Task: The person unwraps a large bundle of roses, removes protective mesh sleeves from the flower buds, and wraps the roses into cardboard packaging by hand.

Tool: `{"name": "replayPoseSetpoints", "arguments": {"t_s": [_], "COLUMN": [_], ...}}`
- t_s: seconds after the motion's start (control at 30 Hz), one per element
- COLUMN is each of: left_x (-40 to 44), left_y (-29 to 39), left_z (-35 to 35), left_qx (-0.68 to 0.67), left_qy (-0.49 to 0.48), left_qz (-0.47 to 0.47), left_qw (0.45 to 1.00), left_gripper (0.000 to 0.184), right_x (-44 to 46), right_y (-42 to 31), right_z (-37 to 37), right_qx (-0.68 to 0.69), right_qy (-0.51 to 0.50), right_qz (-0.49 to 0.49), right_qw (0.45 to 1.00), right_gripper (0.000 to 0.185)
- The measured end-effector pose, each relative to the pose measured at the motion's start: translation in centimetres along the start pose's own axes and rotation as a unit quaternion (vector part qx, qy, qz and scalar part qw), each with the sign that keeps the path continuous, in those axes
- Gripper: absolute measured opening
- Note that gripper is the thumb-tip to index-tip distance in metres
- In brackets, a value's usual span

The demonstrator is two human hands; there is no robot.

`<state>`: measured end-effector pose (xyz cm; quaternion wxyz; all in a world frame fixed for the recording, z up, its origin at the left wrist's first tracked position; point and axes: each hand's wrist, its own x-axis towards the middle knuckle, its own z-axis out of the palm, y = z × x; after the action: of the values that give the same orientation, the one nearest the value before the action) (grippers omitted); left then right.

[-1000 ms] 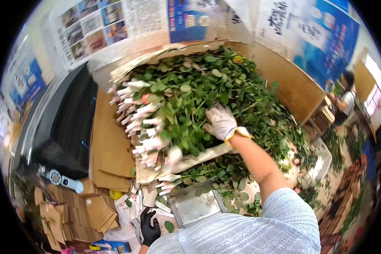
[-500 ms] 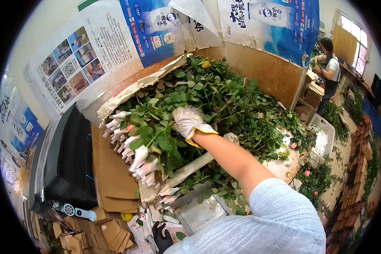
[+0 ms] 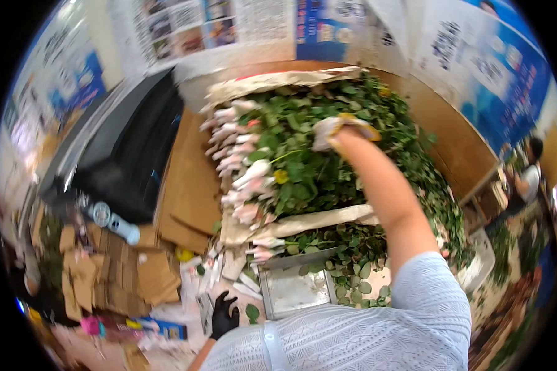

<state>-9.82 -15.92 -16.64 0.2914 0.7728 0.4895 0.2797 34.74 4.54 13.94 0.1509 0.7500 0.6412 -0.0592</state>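
A heap of cut roses (image 3: pixel 315 179) lies on its side, with dense green leaves to the right and wrapped heads (image 3: pixel 252 176) in pale sleeves to the left. My right hand (image 3: pixel 335 132), in an off-white glove with a yellow edge, rests on the leafy stems; its fingers are blurred and partly hidden. In a black glove, my left hand (image 3: pixel 225 314) is low, near the front of the work surface. Its fingers are curved and apart, with nothing between them. Beside it are pale strips and a loose leaf (image 3: pixel 252 313).
A metal tray (image 3: pixel 297 290) sits in front of the heap. To the left stand a black box-like object (image 3: pixel 117 148), cardboard pieces (image 3: pixel 124 266) and a small light-blue fan (image 3: pixel 114 222). Another person (image 3: pixel 527 179) stands at the far right, near a white crate (image 3: pixel 479 263).
The view has turned, so the heap appears more level and further right. My right hand has moved over the leaves, toward the back of the heap. More of my left hand now shows.
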Motion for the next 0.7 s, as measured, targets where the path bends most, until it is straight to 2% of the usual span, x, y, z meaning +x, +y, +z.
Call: {"name": "replayPoseSetpoints", "arguments": {"t_s": [0.03,0.07,0.13,0.17,0.23,0.3,0.37,0.43,0.5,0.57,0.63,0.67,0.7], "left_x": [-0.5,-0.3,-0.4,-0.1,0.3,0.9,0.7,-0.3,-1.9,-2.5,-2.6,-2.2,-1.7], "left_y": [-0.3,1.0,0.5,1.6,1.1,3.0,4.3,3.8,3.6,2.3,0.4,1.1,1.0], "left_z": [0.2,-0.1,1.0,1.1,2.4,2.6,3.1,4.1,4.7,3.6,2.5,0.9,-1.0], "left_qx": [-0.041,-0.021,-0.04,-0.066,-0.075,-0.1,-0.111,-0.167,-0.197,-0.203,-0.146,-0.085,-0.035], "left_qy": [-0.026,-0.012,-0.015,-0.021,-0.032,-0.053,-0.038,-0.013,0.002,0.022,0.05,0.121,0.17], "left_qz": [-0.064,-0.035,-0.013,-0.016,0.046,0.027,0.026,0.048,0.005,0.01,0.001,0.002,0.008], "left_qw": [0.997,0.999,0.999,0.997,0.996,0.993,0.993,0.985,0.98,0.979,0.988,0.989,0.985], "left_gripper": [0.033,0.034,0.037,0.04,0.046,0.046,0.045,0.044,0.043,0.042,0.04,0.038,0.038], "right_x": [-1.8,-3.2,-4.7,-5.3,-6.7,-9.2,-7.5,-5.8,-1.2,-0.8,1.8,1.0,-0.5], "right_y": [-0.5,-0.8,-2.1,-4.0,-8.7,-14.6,-19.5,-25.5,-31.3,-37.3,-42.8,-44.0,-43.9], "right_z": [-1.2,-1.6,-1.4,-1.1,-0.3,0.1,3.8,5.9,9.8,10.8,15.4,14.9,12.6], "right_qx": [0.014,0.062,0.177,0.302,0.257,0.2,0.201,0.22,0.394,0.34,0.356,0.393,0.404], "right_qy": [0.029,0.1,0.195,0.163,0.152,0.059,0.043,0.036,0.005,-0.033,-0.001,0.036,0.117], "right_qz": [-0.008,-0.022,-0.145,-0.176,-0.251,-0.307,-0.432,-0.416,-0.377,-0.21,-0.265,-0.255,-0.303], "right_qw": [0.999,0.993,0.954,0.923,0.921,0.929,0.878,0.882,0.838,0.916,0.896,0.883,0.855], "right_gripper": [0.046,0.045,0.039,0.035,0.029,0.025,0.029,0.032,0.044,0.057,0.057,0.051,0.045]}}
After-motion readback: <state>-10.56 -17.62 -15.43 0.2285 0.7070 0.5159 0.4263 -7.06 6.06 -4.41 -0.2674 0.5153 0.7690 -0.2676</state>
